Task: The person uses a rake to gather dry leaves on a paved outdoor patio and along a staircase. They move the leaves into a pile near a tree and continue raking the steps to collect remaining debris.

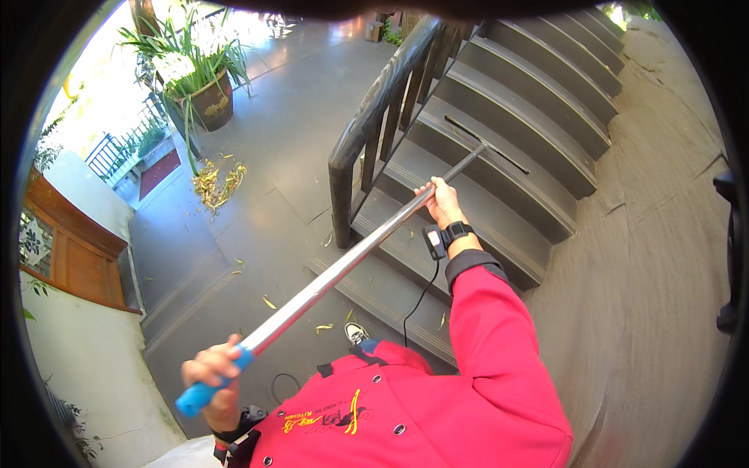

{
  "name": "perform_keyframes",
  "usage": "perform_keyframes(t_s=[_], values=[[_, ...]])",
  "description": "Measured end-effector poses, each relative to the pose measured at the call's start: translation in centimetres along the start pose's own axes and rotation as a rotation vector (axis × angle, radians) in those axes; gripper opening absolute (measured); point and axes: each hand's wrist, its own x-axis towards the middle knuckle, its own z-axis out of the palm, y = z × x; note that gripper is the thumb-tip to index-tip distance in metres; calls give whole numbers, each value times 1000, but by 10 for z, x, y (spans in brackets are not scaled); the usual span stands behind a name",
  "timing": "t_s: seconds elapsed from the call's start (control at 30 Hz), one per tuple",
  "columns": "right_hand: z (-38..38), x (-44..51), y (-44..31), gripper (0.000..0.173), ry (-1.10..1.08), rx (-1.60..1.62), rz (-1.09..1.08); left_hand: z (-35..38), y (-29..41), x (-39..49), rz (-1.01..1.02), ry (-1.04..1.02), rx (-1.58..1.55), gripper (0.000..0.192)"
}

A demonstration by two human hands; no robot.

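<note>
My left hand [216, 374] is closed around the blue end grip [202, 395] of a long metal pole [327, 278]. Farther up the same pole, my right hand [439, 198] grips the shaft. At its far end the pole joins a thin dark crossbar [506, 158], like that of a floor squeegee, lying across a tread of the grey staircase [468, 193]. A black device is strapped at my right wrist [459, 231], with a cable hanging down. Another strap and device sit at my left wrist.
A dark wooden handrail [374, 105] borders the stairs on the left; a rough grey wall [643, 263] rises on the right. Dry leaves [216, 184] lie in a pile beside a potted plant [213, 105], with more scattered on the floor and lower steps. A wooden door [88, 263] stands at left.
</note>
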Motion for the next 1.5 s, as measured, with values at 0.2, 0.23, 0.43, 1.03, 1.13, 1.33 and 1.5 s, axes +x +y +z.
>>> perform_keyframes(t_s=[0.2,0.23,0.43,1.03,1.13,1.33,1.5], values=[[23,-2,29,14,-84,-61,122,-43,21,14,53,108,17,27],[27,-21,41,14,-141,-40,158,-58,41,8,110,126,-57,26],[32,-90,98,11,-111,34,385,-89,110,-24,162,143,-14,31],[6,-142,169,12,-17,158,668,-82,211,-91,204,260,187,32],[-1,-146,188,11,8,122,673,-97,212,-109,182,329,134,30],[-30,-86,222,9,1,31,585,-83,122,-114,-15,308,175,28],[-54,-100,252,12,87,-219,589,-59,121,-136,-109,214,300,27]])
